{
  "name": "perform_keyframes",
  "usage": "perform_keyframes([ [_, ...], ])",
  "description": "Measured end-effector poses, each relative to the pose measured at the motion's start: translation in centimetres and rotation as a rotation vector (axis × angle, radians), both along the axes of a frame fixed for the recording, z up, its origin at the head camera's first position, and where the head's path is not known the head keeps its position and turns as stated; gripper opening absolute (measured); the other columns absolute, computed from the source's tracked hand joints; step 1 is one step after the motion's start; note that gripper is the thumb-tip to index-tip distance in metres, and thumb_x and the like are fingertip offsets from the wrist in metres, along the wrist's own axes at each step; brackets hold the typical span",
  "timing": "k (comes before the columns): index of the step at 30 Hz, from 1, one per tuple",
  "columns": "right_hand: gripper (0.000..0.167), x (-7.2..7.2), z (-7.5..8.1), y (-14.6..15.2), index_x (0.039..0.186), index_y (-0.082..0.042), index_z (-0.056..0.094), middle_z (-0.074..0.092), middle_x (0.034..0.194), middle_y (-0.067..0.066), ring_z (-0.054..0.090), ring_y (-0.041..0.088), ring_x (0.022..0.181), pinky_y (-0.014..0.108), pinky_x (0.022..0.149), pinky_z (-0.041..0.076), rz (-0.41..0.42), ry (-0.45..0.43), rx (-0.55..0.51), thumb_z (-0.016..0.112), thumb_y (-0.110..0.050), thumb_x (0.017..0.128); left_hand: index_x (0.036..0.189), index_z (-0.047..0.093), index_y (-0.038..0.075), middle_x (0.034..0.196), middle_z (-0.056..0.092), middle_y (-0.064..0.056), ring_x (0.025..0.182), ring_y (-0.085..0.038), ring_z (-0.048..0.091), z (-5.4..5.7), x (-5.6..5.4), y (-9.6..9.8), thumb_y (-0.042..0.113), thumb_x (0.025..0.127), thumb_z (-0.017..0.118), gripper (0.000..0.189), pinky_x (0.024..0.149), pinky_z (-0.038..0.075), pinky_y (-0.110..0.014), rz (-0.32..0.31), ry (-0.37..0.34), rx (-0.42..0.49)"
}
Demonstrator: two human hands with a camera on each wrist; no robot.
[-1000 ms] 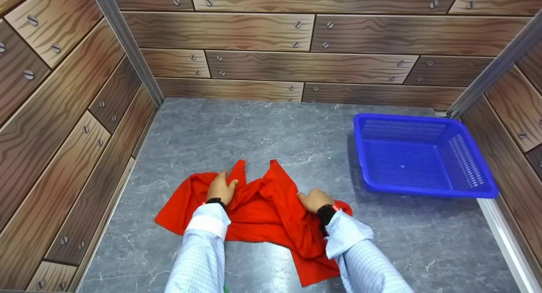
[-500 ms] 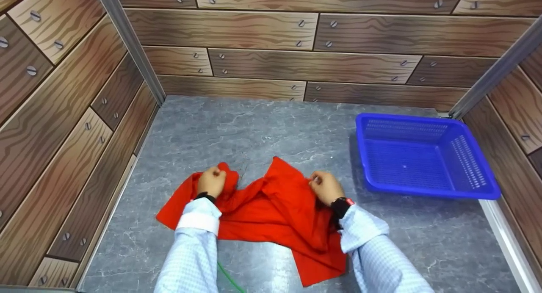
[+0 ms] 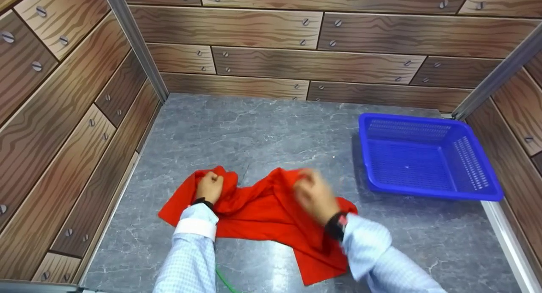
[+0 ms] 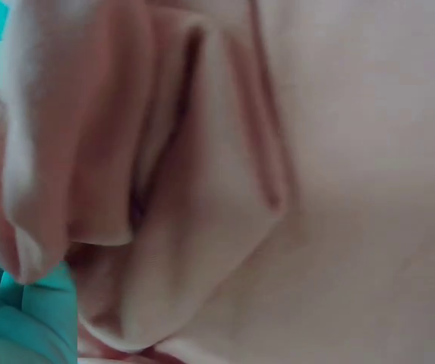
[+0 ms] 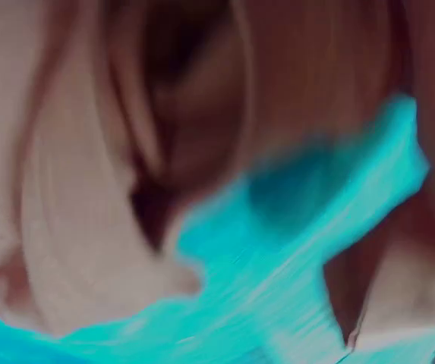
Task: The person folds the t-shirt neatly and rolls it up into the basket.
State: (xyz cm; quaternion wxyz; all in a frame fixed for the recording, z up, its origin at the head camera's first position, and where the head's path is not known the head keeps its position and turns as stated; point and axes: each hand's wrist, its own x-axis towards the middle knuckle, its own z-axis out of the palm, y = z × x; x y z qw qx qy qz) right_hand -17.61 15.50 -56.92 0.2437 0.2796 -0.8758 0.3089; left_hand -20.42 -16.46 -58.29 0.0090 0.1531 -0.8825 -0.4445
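A crumpled red cloth [image 3: 262, 212] lies spread on the grey surface, its folds bunched toward the middle. At its left part my left hand [image 3: 209, 187] grips a gathered piece with curled fingers. In the left wrist view, the cloth [image 4: 338, 189] looks beige and my left fingers [image 4: 27, 318] touch a fold at the lower left corner. My right hand [image 3: 315, 195] is over the cloth's right part, blurred by motion; whether it pinches the fabric is unclear. Loose folds of the cloth [image 5: 80, 189] fill much of the blurred right wrist view.
A blue plastic basket [image 3: 423, 191] with perforated sides stands at the right. Wood-patterned walls [image 3: 262, 60] enclose the back and both sides. A thin green cord [image 3: 224, 280] runs along the surface beside my left sleeve.
My left hand moved slightly left and now curls around the gathered cloth. My right hand rose to the cloth's right edge, then swung left. The cloth's upper right corner has dropped and folded.
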Motion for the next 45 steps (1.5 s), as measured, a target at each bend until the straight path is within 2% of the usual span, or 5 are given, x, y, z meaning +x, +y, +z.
perform_keyframes([
  [9,0.009,5.7,-3.4,-2.1,0.093,-0.021,0.069,0.058,0.131,0.011,0.063,0.025,0.112,0.040,0.089,0.054,0.392,-0.083,0.447,0.073,-0.023,0.085,0.073,0.046,0.010,0.071,0.044,-0.004,0.076,-0.023,0.049,-1.3,1.0,0.6,0.011,0.089,0.052,0.018,0.072,0.037,-0.029,-0.085,-0.023,-0.019],
  [18,0.043,4.6,-1.3,-2.3,0.061,-0.017,0.047,0.040,0.058,-0.007,0.039,0.011,0.053,0.024,0.052,0.031,-0.249,-0.723,0.054,0.068,-0.042,0.088,0.072,0.043,0.011,0.070,0.040,-0.002,0.073,-0.021,0.047,-1.6,1.3,0.4,0.012,0.091,0.052,0.020,0.070,0.035,-0.028,-0.075,-0.038,-0.016],
  [23,0.045,3.5,-1.7,-1.8,0.077,-0.011,0.053,0.043,0.062,-0.002,0.044,0.016,0.056,0.028,0.055,0.034,-0.345,-0.888,0.091,0.069,-0.052,0.084,0.073,0.042,0.012,0.069,0.038,-0.002,0.073,-0.021,0.045,-1.6,1.2,0.3,0.012,0.092,0.051,0.020,0.071,0.034,-0.028,-0.072,-0.044,-0.011],
  [34,0.012,2.9,-2.1,-2.2,0.101,-0.001,0.065,0.062,0.085,0.012,0.047,0.003,0.050,0.018,0.049,0.043,-0.131,-0.679,-0.393,0.066,-0.004,0.089,0.072,0.040,0.011,0.067,0.034,-0.001,0.070,-0.019,0.042,-1.5,1.8,0.5,0.011,0.092,0.052,0.024,0.069,0.033,-0.027,-0.066,-0.018,-0.003],
  [45,0.017,3.4,-2.0,-4.1,0.092,-0.021,0.071,0.066,0.074,-0.007,0.054,0.017,0.070,0.029,0.066,0.042,0.243,0.311,0.311,0.074,-0.015,0.077,0.073,0.043,0.010,0.068,0.037,-0.002,0.070,-0.021,0.045,-1.8,1.8,0.4,0.011,0.092,0.051,0.020,0.069,0.034,-0.028,-0.073,-0.033,-0.002],
])
